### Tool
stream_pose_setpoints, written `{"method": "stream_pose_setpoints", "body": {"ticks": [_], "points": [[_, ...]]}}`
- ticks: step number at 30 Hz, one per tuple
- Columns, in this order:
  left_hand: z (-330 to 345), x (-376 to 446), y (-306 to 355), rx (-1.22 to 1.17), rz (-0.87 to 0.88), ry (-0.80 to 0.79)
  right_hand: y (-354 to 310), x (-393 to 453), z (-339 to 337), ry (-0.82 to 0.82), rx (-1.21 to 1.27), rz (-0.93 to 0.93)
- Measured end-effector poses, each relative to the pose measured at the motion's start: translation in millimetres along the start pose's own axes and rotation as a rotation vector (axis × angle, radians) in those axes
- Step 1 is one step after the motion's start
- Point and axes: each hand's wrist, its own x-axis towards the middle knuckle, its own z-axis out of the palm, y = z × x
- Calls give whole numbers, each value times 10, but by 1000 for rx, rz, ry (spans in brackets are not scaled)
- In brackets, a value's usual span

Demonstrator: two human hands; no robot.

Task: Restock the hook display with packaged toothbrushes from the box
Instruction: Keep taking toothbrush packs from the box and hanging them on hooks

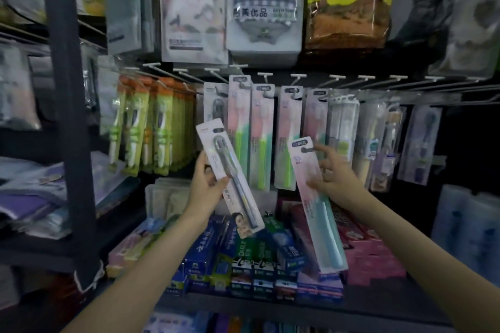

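The left hand [208, 184] is closed around the middle of a grey toothbrush pack [230, 176], thumb on the front of the card and fingers wrapped behind it. The pack tilts with its top end leaning left and its lower end hanging over the toothpaste boxes [243, 257] stacked on the shelf [365, 303] below.

The right hand [332, 176] pinches a pink-and-teal toothbrush pack [316, 205] near its upper part, the forefinger stretched toward the hang hole at the top of the card and the other fingers curled behind. This pack also slants, top left and bottom right, with its teal handle end lying over the pink boxes [362, 249] on the same shelf.

Both packs are held in front of the hook display [270, 76], below its row of white peg tips and not on any hook. Behind them hang more pink-and-green toothbrush packs [259, 138], just beside each other. Further left hang green and orange toothbrush packs [151, 127], and to the right paler packs [378, 140], blurred. Larger bagged goods [349, 0] hang above the hooks. A dark upright post [67, 116] stands at the left.
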Motion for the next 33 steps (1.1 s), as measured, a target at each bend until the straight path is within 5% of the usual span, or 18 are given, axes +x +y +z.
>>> {"method": "stream_pose_setpoints", "body": {"ticks": [4, 17, 20, 24, 28, 33], "points": [[-284, 346, 175, 26, 21, 36, -139, 80, 199, -31, -90, -67], [-305, 877, 509, 298, 66, -206, -247, 186, 222, 31, -93, -28], [-390, 926, 528, 559, 193, -154, -210, 171, 213, 42, -92, -24], [-311, 834, 419, 549, 237, -59, -199, 138, 215, 41, -92, -19], [-189, 735, 255, 563, 349, 268, -233, 175, 156, 100, -95, -15], [49, 571, 236, 537, 505, 106, -341, 345, 28, 173, -99, -36]]}}
